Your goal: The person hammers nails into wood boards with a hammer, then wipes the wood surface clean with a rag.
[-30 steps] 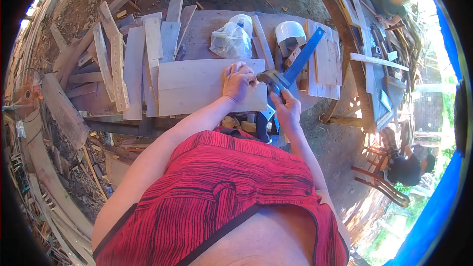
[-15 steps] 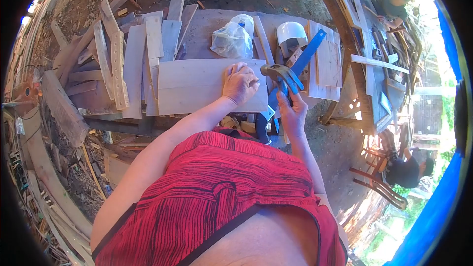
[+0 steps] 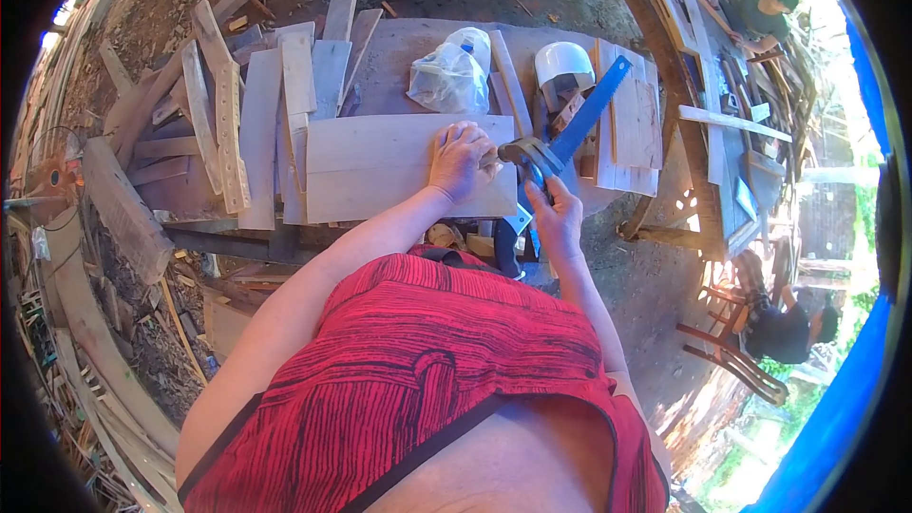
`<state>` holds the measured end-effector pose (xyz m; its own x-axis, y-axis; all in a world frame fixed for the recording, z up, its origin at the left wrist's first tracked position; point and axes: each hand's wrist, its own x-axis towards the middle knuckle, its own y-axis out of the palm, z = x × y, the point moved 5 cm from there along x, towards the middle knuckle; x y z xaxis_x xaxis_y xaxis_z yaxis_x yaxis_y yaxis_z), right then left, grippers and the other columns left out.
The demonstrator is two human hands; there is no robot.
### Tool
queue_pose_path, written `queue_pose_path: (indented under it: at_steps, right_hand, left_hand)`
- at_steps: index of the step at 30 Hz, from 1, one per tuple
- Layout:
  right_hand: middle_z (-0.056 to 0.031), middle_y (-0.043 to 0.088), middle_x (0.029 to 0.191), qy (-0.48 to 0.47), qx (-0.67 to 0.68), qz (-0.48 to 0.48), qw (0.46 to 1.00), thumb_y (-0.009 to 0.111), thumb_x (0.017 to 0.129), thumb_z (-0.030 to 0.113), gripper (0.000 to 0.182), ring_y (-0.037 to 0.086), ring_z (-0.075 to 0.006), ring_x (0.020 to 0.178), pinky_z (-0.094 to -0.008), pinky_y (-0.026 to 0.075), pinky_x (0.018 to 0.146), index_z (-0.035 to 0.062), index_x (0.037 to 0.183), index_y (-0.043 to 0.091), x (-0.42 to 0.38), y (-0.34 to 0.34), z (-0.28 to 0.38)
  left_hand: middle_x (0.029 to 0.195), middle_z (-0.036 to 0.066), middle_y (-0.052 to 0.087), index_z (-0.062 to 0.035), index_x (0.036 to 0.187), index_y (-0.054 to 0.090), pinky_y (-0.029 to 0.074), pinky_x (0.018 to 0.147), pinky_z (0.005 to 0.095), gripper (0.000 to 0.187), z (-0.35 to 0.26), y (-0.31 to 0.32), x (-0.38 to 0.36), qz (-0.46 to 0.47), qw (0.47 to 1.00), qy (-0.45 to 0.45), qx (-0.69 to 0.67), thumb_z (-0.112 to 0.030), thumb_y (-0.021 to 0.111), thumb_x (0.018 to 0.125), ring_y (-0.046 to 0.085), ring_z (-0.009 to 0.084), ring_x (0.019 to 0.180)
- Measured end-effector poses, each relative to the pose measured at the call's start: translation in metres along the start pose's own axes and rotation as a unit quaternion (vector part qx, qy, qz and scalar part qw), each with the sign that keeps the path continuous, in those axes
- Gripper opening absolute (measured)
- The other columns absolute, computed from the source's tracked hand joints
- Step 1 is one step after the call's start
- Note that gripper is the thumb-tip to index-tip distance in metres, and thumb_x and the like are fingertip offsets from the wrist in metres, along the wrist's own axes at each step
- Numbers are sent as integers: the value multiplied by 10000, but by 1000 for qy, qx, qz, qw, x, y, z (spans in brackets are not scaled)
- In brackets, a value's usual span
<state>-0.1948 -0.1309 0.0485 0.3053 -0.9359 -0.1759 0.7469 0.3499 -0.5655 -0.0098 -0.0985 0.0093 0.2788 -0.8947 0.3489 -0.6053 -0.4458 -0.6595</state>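
Observation:
My right hand (image 3: pixel 556 216) grips a claw hammer (image 3: pixel 528 153) by its handle. The hammer's head is beside the curled fingers of my left hand (image 3: pixel 460 163), near the right end of a wide pale board (image 3: pixel 370 166). That left hand rests on the board, its fingertips closed together; anything pinched in them is too small to make out. The board lies flat across the near side of the workbench. Just past the hammer lies a handsaw with a blue blade (image 3: pixel 594 112).
A crumpled clear plastic bag (image 3: pixel 446 76) and a white helmet-like object (image 3: pixel 562 68) lie on the bench (image 3: pixel 389 47). Loose planks (image 3: pixel 258 133) pile up at left, and more boards (image 3: pixel 635 119) lie at right. Two people (image 3: pixel 760 11) are at the far right.
The hammer has swung down and left, its head now close to my left fingers. My right hand has shifted slightly left and lower. My left hand keeps its place on the board.

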Motion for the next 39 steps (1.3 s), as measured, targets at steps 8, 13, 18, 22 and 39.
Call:
queue_pose_path:
  at_steps: [8,13,18,22,39]
  right_hand:
    - [-63,679,802,-55,20,-12,998,699,865,229,346,595,-95,719,-270,469,674,47,1154,646,1,-3,10]
    - [-41,648,758,-20,-62,2,998,697,868,206,335,573,-87,713,-263,459,681,46,1157,645,5,-4,9]
    - [-83,645,751,-110,154,-41,981,687,869,248,348,597,-140,688,-293,463,674,40,1144,642,0,-9,25]
    - [-3,608,732,-54,-37,6,998,678,885,197,313,510,-61,688,-251,426,637,42,1155,643,3,-6,20]
    - [49,547,777,-30,70,-13,997,661,913,180,251,431,-32,685,-219,373,584,18,1105,659,3,-15,26]
  left_hand:
    - [987,-26,588,-169,767,682,317,993,425,132,3,5,0,-8,1000,-21,2,-195,774,675,486,232,1132]
    - [974,-37,609,-166,726,688,312,991,422,84,7,8,0,4,1000,-28,-7,-190,758,687,483,225,1135]
    - [966,-41,614,-162,716,690,312,993,422,71,2,4,-1,-11,1000,-21,-11,-195,748,695,487,222,1131]
    - [963,-43,613,-161,732,700,310,999,421,67,4,6,0,-12,1000,-13,16,-202,747,707,486,214,1135]
    - [949,-40,616,-164,721,701,315,1001,419,58,1,2,0,-16,1000,-10,-4,-195,748,706,490,217,1136]
